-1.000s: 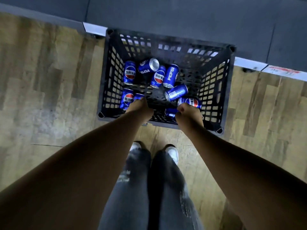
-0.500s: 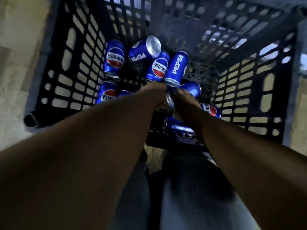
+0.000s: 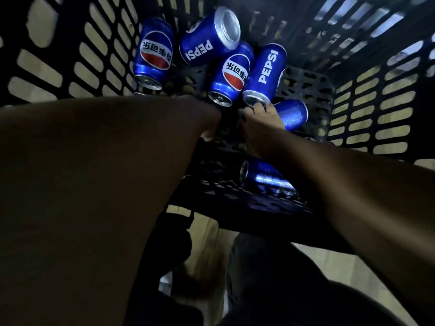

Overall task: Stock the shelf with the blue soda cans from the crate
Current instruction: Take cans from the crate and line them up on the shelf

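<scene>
both hands down inside the crate among the pepsi cans

head view: a black plastic crate (image 3: 367,95), its walls pierced with rounded slots, is filling most of the frame, and pale floor is showing through the slots. blue pepsi cans are lying on their sides on the perforated floor. at the far left one can (image 3: 154,51) is showing its red, white and blue globe, close to the left wall. just beside it a second can (image 3: 208,40) is tilting with its silver end up, resting on a third can (image 3: 231,72). a fourth can (image 3: 267,72), lettered in white, is lying touching the third.

the right hand (image 3: 260,122) is reaching in, with its fingertips (image 3: 257,107) touching the silver rim of the fourth can; i cannot tell if it is gripping. a fifth can (image 3: 292,114) is lying just beside that hand on the right. a sixth can (image 3: 263,176) is lying near the front wall, partly under the right forearm.

the left hand (image 3: 208,123) is mostly hidden behind its own forearm, so whether it is holding anything cannot be told. bare crate floor is lying open between the two hands and toward the far right corner.
</scene>
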